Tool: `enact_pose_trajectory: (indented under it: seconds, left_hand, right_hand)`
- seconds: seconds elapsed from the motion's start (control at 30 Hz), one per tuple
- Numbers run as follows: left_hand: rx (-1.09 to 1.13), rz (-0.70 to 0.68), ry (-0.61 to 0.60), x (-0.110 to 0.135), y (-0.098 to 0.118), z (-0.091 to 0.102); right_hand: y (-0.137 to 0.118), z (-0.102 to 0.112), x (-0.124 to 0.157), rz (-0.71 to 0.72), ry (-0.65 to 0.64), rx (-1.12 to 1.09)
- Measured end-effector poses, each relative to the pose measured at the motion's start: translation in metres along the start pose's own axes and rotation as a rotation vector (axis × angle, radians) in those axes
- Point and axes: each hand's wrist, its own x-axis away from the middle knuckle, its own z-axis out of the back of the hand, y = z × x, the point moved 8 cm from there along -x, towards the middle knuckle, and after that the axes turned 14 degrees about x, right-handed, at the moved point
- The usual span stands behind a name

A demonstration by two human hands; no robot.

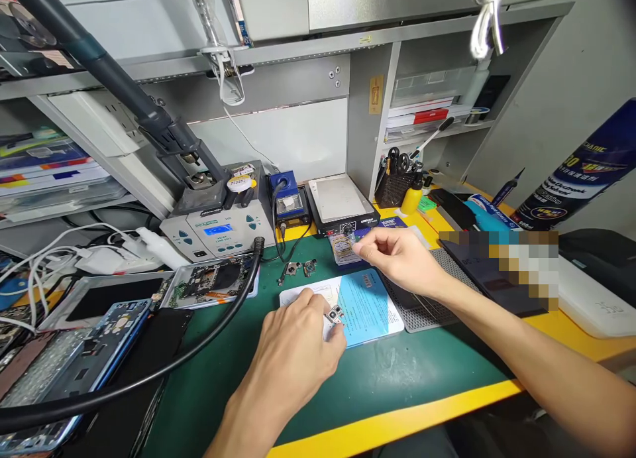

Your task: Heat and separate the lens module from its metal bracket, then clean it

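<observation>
My left hand (301,342) rests over a white and blue printed card (368,312) on the green mat, its fingers curled. A small silvery phone camera module (336,313) shows between its thumb and forefinger. My right hand (395,256) is raised beyond the card, thumb and forefinger pinched together around something too small to make out. Just past those fingertips lies a small clear packet with yellowish contents (342,247). Two more camera modules (301,268) lie on the mat behind the card.
A rework station (218,229) stands at the back left, its black hose (199,352) arching over the mat. Opened phones (99,365) lie at left. A perforated metal plate (432,315) and dark phone screen (491,272) are at right, near a large spray can (581,173).
</observation>
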Motion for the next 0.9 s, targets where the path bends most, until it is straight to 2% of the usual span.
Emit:
enact_pose_trajectory:
  seconds: [0.1, 0.27, 0.43, 0.53, 0.77, 0.83, 0.9]
  left_hand:
    - [0.025, -0.005, 0.032, 0.002, -0.008, 0.006]
    - [0.152, -0.032, 0.194, 0.004, -0.026, 0.04]
    - [0.293, 0.0, 0.237, 0.001, -0.041, 0.061]
    - [0.326, -0.005, 0.176, -0.001, -0.039, 0.054]
    - [0.279, -0.152, 0.015, 0.002, -0.014, 0.018]
    - [0.274, -0.169, 0.007, 0.003, -0.015, 0.02]
    - [0.282, -0.157, 0.065, 0.002, -0.021, 0.032]
  right_hand:
    - [-0.001, -0.002, 0.001, -0.002, -0.022, -0.018]
    - [-0.004, -0.008, 0.003, -0.001, -0.09, -0.042]
    - [-0.002, -0.017, 0.005, -0.001, -0.184, -0.021]
    - [-0.002, -0.02, 0.007, 0.013, -0.211, 0.015]
    - [-0.004, -0.02, 0.006, 0.023, -0.22, 0.054]
    - [-0.003, -0.02, 0.006, 0.019, -0.221, 0.054]
    - [-0.002, -0.02, 0.005, 0.009, -0.22, 0.05]
